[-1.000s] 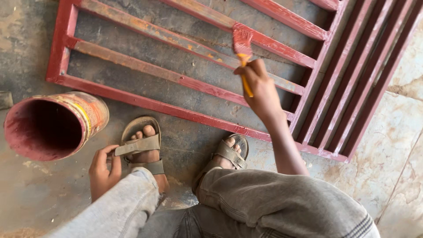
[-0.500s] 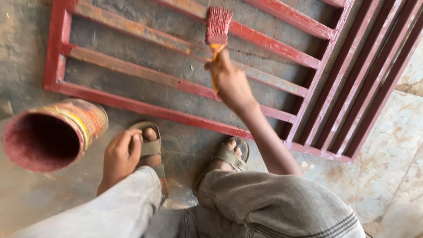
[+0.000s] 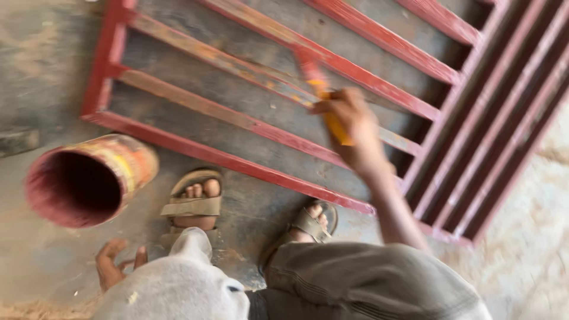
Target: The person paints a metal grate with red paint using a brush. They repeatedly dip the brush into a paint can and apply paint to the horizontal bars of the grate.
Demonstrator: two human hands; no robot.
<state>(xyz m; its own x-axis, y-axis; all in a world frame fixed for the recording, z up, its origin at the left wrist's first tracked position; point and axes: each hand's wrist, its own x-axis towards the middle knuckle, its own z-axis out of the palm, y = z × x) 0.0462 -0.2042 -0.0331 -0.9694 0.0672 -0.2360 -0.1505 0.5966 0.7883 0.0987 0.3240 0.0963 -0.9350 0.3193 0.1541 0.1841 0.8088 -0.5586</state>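
Paintbrush (image 3: 320,95) | in rt hand (image 3: 352,133) grip | bristles on red grille bar (image 3: 249,74)

The right arm reaches straight out from the body and over the flat red metal gate frame (image 3: 237,118). The right hand (image 3: 349,133) is blurry. Its fingers are curled tight around the yellow handle of a paint brush with a red tip (image 3: 323,98), and the hand hangs over the bars in the middle of the frame. The left hand (image 3: 115,266) is low, on the near side of the frame and well apart from it. Its fingers are spread out, and they seem to rest on the ground beside the left knee. Both knees are bent. Both feet sit just beside the frame's near bar.
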